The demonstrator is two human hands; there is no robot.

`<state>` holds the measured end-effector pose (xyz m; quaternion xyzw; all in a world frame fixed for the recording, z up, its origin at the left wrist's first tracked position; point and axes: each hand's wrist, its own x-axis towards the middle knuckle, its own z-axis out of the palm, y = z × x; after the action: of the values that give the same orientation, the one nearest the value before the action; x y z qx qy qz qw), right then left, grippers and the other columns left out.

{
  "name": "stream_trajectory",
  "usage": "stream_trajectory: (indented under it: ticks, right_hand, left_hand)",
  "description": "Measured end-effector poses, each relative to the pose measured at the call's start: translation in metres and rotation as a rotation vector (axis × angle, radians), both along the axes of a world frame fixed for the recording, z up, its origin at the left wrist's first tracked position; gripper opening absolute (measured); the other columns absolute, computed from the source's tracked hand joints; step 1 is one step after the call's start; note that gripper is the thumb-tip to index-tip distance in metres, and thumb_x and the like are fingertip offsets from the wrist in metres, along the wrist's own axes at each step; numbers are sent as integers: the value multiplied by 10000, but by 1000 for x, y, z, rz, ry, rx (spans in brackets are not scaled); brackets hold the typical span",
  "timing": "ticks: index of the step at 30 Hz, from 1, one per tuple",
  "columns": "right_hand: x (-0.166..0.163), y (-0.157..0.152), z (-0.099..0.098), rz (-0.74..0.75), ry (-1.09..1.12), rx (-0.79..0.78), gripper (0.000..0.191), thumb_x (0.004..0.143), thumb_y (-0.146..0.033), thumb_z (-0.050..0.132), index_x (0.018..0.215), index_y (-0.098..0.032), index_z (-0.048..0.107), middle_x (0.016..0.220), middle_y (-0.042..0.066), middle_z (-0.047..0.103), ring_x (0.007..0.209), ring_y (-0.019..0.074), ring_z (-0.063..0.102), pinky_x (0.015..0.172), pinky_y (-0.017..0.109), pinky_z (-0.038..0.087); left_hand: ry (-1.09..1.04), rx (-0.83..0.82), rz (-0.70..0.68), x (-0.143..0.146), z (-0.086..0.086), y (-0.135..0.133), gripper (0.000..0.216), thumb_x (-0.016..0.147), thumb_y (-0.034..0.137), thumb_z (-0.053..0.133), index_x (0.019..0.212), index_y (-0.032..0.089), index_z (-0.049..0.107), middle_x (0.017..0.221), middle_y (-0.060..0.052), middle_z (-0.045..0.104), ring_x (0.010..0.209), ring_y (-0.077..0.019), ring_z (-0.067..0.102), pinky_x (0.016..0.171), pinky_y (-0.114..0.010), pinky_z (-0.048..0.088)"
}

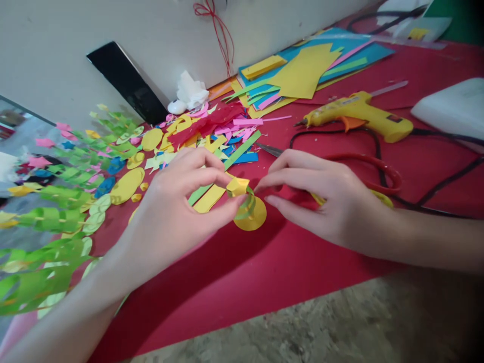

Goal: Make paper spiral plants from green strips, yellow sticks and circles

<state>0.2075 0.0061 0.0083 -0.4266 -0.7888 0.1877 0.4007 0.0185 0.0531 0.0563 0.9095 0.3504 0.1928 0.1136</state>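
I hold one yellow paper star (pixel 238 186) with my left hand (pixel 177 201). The star lies between the thumb tip and index fingertip, which are closed on it.

One green paper curl (pixel 248 205) extends from beneath the star to one yellow paper disc (pixel 254 220). The long axis of this assembly runs from the star, upper left, down to the disc, lower right; the star end points up, the disc end toward the near edge of the worktop (pixel 212 287). I cannot tell whether the disc touches the surface.

My right hand (pixel 328 201) is just beside the curl, on its right. Its thumb and index finger are slightly parted, holding nothing that I can see; contact with the curl cannot be determined.

Surrounding items:
- One yellow glue gun (pixel 351 113), toward the far right corner, nozzle pointing left.
- One pair of scissors (pixel 378 169), partly hidden behind my right hand.
- One heap of paper scraps (pixel 215 126), near the back edge.
- Several green paper spirals (pixel 56 217), along the left edge; they overlap, so an exact count is not possible.
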Motion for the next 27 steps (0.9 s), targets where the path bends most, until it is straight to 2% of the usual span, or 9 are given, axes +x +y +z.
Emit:
stream_trajectory:
  ticks: [8,15,27]
  right_hand:
    - [-11,17,9,-29,161,-169,140,716,-124,553,818,-178,633,740,-12,554,601,76,481,548,207,394]
    - [-12,21,13,15,244,-243,120,708,-153,581,808,-157,646,747,6,594,650,106,508,562,236,403]
    - [-11,23,14,92,276,-342,88,744,-189,571,823,-196,610,746,-10,552,661,105,491,588,234,397]
  left_hand:
    - [3,-11,0,-1,1,1,35,711,198,605,717,173,583,824,-6,533,783,-130,511,691,-270,395]
    - [21,34,-23,-1,3,2,97,697,228,633,659,157,579,762,4,531,694,-104,487,645,-239,400]
    - [-6,26,-4,-2,5,4,110,708,268,637,679,169,598,776,7,532,745,-119,500,654,-249,377]
